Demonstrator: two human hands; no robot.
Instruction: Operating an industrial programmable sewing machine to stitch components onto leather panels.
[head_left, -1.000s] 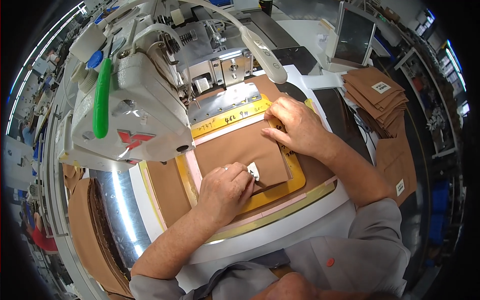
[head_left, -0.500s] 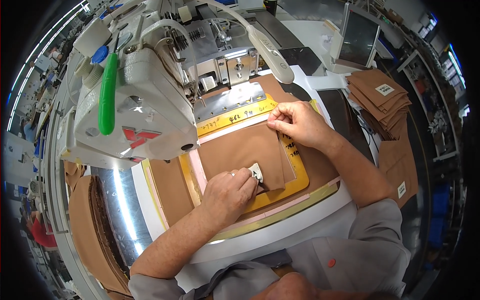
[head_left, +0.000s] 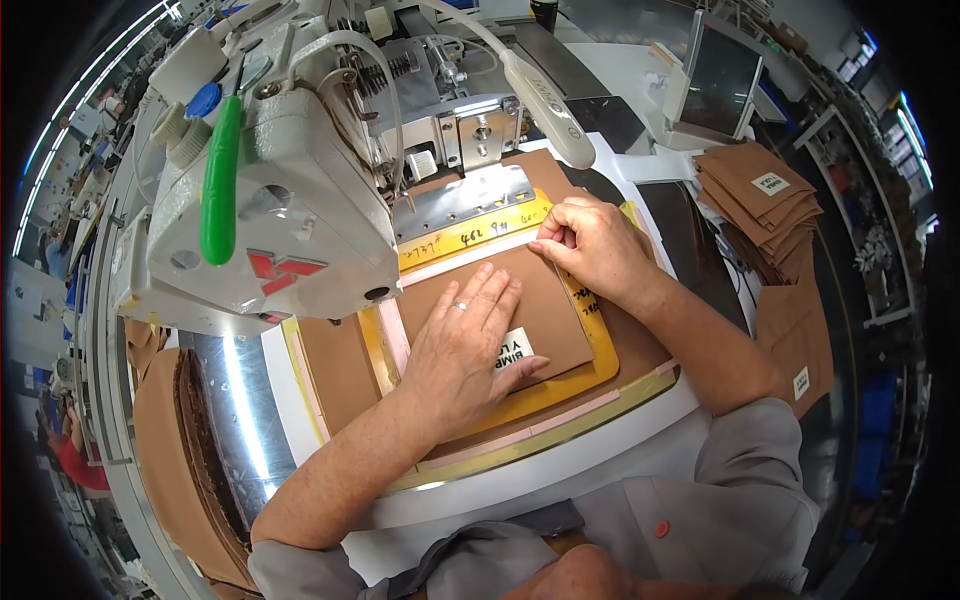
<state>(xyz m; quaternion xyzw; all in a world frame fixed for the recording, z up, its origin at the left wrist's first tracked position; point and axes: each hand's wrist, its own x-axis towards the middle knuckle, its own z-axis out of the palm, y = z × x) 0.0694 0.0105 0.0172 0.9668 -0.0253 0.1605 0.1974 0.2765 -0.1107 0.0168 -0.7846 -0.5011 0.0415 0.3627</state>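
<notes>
A brown fabric panel (head_left: 555, 325) with a white printed label (head_left: 520, 345) lies inside a yellow template frame (head_left: 605, 360). My left hand (head_left: 460, 345) rests flat on it, fingers stretched out, its thumb over the label's edge. At the panel's far right corner, my right hand (head_left: 598, 250) pinches the fabric edge between thumb and fingers beside the frame. Beneath the frame shows a larger brown fabric piece (head_left: 640, 335). A metal plate with holes (head_left: 470, 200) sits along the frame's far side.
A white sewing machine head (head_left: 300, 220) with a green-handled tool (head_left: 218, 190) stands at the left. Brown labelled pieces (head_left: 755, 205) are piled at the right; more brown fabric (head_left: 185, 460) hangs at the left. A lamp (head_left: 548, 110) and a screen (head_left: 712, 80) stand behind.
My left hand has let go of the panel's near part by the label, moved farther up and flattened onto the fabric. The panel now lies flatter. My right hand stays at the corner.
</notes>
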